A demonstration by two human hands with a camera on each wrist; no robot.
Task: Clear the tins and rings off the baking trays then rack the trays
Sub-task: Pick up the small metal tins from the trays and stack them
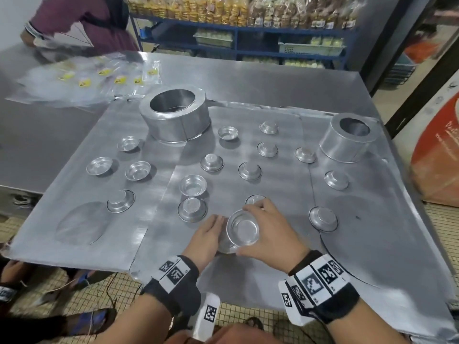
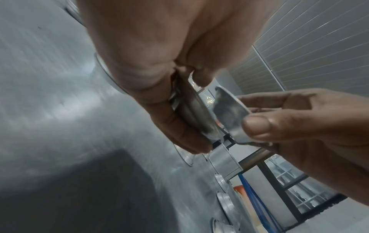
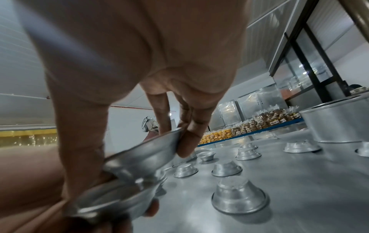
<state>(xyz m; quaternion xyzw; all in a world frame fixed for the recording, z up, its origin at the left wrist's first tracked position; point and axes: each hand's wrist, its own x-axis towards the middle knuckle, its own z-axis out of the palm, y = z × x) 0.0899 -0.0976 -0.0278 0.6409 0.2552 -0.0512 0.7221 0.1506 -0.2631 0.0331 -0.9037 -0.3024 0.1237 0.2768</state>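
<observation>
Several flat metal baking trays (image 1: 74,194) overlap on the steel table. Small round tins (image 1: 193,186) lie scattered over them, some upright, some upside down. A wide metal ring (image 1: 175,112) stands at the back, and a taller, narrower ring (image 1: 347,137) stands at the back right. Near the front middle, my right hand (image 1: 270,234) pinches one upright tin (image 1: 243,230) by its rim. Just under it, my left hand (image 1: 207,238) grips another tin (image 1: 224,245). In the right wrist view the upper tin (image 3: 143,151) sits tilted over the lower tin (image 3: 119,193).
Another person (image 1: 82,18) stands at the back left beside a spread of clear plastic bags (image 1: 87,78). Blue shelves of packaged goods (image 1: 236,11) line the back. An orange sack (image 1: 437,157) stands right of the table. Feet show on the tiled floor at the lower left.
</observation>
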